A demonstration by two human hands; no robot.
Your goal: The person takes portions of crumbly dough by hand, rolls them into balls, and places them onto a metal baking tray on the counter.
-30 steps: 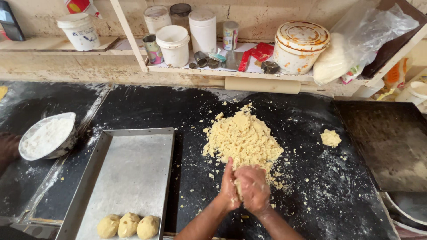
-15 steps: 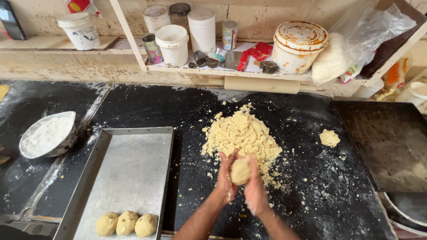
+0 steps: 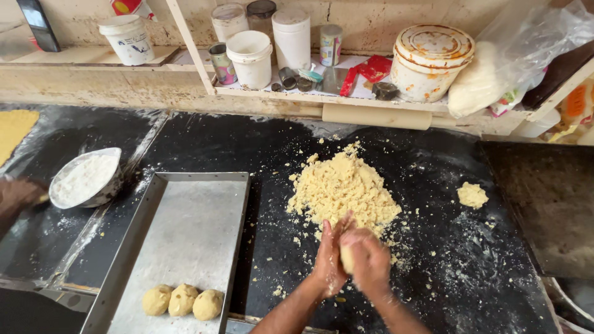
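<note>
1. Dough lump [image 3: 347, 260] sits low centre of the frame, squeezed between my palms.
2. My left hand [image 3: 328, 256] and right hand [image 3: 371, 260] are both closed snug around it.
3. The crumbly dough pile [image 3: 343, 185] is just above; the tray [image 3: 185, 235] with three dough balls [image 3: 182, 301] is lower left.

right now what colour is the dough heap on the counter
Pale yellow, crumbly dough heap, clearest in the head view.
</note>
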